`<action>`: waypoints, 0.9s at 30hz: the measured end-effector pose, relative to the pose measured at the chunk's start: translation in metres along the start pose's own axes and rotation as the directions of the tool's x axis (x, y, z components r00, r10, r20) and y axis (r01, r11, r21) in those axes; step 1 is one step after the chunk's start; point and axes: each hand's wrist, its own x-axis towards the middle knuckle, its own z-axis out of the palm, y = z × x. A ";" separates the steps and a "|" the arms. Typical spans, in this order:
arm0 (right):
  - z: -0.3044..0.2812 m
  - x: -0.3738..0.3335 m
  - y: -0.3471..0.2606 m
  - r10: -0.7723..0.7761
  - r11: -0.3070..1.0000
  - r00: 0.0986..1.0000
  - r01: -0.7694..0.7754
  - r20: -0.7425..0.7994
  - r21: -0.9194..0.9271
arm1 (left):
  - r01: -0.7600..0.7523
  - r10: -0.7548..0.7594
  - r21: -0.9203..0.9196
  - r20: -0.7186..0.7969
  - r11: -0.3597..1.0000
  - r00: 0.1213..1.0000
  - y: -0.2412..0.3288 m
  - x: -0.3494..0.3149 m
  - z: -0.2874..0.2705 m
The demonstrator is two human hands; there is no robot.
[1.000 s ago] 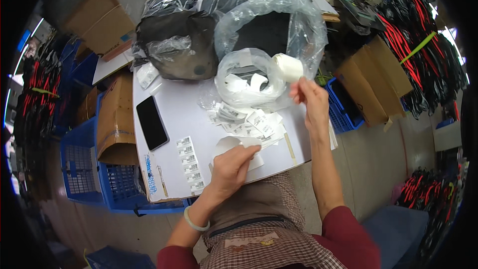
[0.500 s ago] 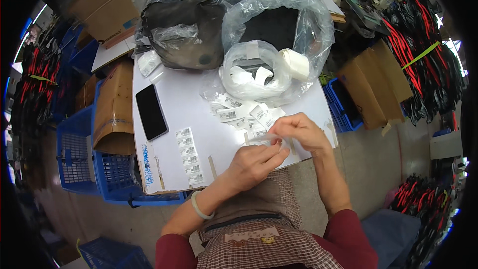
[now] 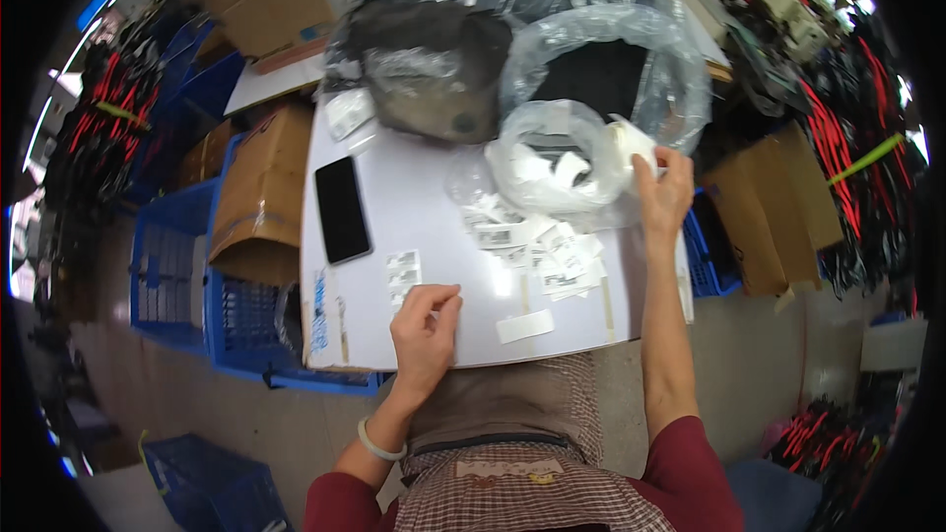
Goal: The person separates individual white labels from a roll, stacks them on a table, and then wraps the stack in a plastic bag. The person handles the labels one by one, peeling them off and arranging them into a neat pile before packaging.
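Note:
My left hand (image 3: 425, 338) is at the table's front edge, beside a strip of printed stickers (image 3: 403, 277) that it partly covers. Its thumb and fingertips are pinched together; whatever is between them is too small to make out. My right hand (image 3: 666, 192) reaches forward, its thumb and fingers closed on the right side of a white roll (image 3: 625, 141). That roll rests against a clear plastic bag (image 3: 509, 160) with white pieces inside. Loose printed white labels (image 3: 564, 261) lie heaped in front of the bag. One blank white label (image 3: 525, 326) sits alone near the front edge.
A black phone (image 3: 342, 210) lies on the left of the white table (image 3: 473, 300). Dark bagged goods (image 3: 432, 69) and a large clear bag (image 3: 682, 69) fill the back. Cardboard boxes (image 3: 264, 182) and blue crates (image 3: 168, 276) flank the table, with another box (image 3: 774, 207) at right.
My hands have come apart from over the front edge. The left went left to the sticker strip; the right went forward to the white roll. A single white label now lies where they were.

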 end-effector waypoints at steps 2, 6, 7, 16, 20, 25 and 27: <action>-0.004 -0.007 -0.011 -0.109 0.993 0.988 0.103 -0.109 -0.057 | 0.152 -0.156 -0.035 -0.148 0.988 0.977 -0.027 -0.012 -0.030; -0.007 -0.064 -0.100 -0.563 0.815 0.805 0.503 0.187 0.288 | 0.366 -0.448 -0.294 -0.295 0.883 0.844 -0.042 -0.037 -0.075; -0.003 -0.101 -0.124 -0.688 0.725 0.643 0.595 0.337 0.346 | 0.399 -0.519 -0.391 -0.277 0.830 0.809 -0.041 -0.041 -0.079; 0.023 -0.219 -0.150 -0.831 0.552 0.364 0.637 0.422 0.538 | 0.659 -0.714 -0.425 0.043 0.621 0.699 -0.029 -0.071 -0.110; 0.023 -0.222 -0.145 -0.832 0.553 0.392 0.635 0.392 0.540 | 0.808 -0.749 -0.251 0.305 0.533 0.588 -0.028 -0.069 -0.106; 0.006 -0.238 -0.150 -0.789 0.604 0.528 0.573 0.314 0.554 | 0.778 -0.706 -0.111 0.357 0.618 0.611 -0.044 -0.087 -0.107; 0.005 -0.243 -0.146 -0.819 0.562 0.505 0.613 0.272 0.555 | 0.782 -0.689 -0.178 0.384 0.597 0.614 -0.045 -0.096 -0.101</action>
